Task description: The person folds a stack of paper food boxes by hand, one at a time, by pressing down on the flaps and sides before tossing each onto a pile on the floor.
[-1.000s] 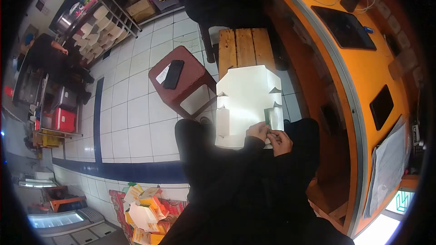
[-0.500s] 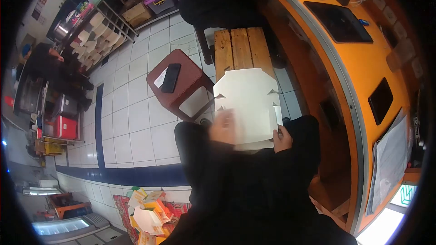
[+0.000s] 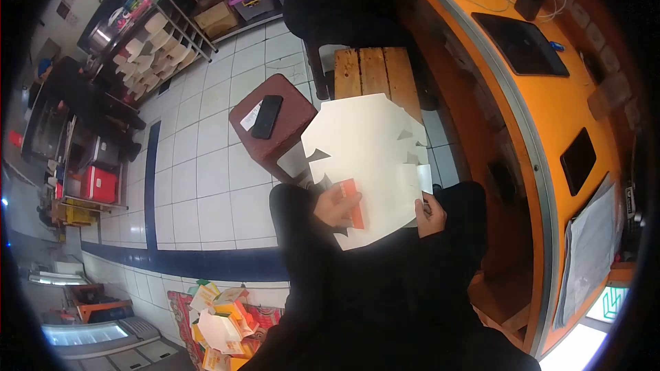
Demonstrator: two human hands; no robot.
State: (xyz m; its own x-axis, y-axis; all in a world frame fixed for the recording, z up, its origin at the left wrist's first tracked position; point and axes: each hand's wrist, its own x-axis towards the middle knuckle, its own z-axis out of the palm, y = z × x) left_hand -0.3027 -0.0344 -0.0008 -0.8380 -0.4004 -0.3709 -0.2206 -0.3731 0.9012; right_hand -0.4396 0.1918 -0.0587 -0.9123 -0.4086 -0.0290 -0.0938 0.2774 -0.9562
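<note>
Left hand (image 3: 335, 206), blurred mid-move half second ago, now settled on cardboard sheet (image 3: 371, 158); sheet turned askew, orange flap (image 3: 353, 203) newly showing. Left fingers clamp sheet's lower left edge, thumb beside orange flap. Right hand (image 3: 430, 214) fingers pinch sheet's lower right edge. Sheet held up over lap. Beyond sheet's far edge: wooden slat seat (image 3: 375, 72). Left of sheet: red stool (image 3: 289, 104) carrying phone (image 3: 266, 117). Right of sheet: orange desk (image 3: 557, 110).

White cardboard sheet (image 3: 371, 144) w/ orange-red flap (image 3: 353, 203); maroon stool (image 3: 275, 127), black phone (image 3: 266, 116), orange counter (image 3: 550, 96).
</note>
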